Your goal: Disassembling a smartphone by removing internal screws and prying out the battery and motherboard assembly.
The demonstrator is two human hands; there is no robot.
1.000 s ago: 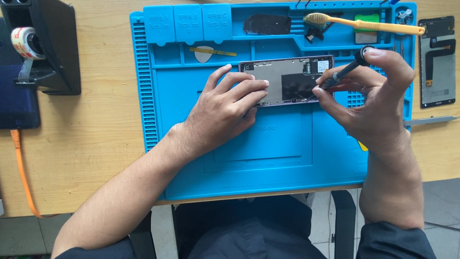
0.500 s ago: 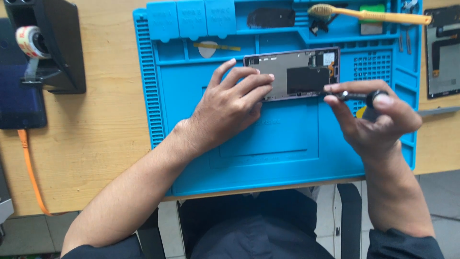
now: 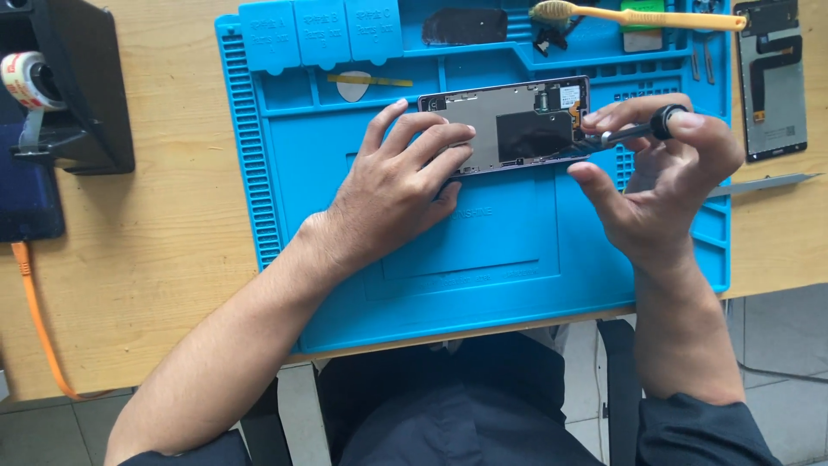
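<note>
- We are pinning the opened phone (image 3: 509, 128), lying upper centre on the blue mat (image 3: 483, 250), with our left hand (image 3: 398, 190), fingers spread flat over its left half.
- Our right hand (image 3: 660, 185) is pinching a small screwdriver (image 3: 634, 131) closed between fingertips, tip at the phone's right edge.
- We are judging that keeping the driver steady and the pressure light is serving best here.
- Compared with half a second ago, the driver is now lying lower, reaching the frame.
</note>
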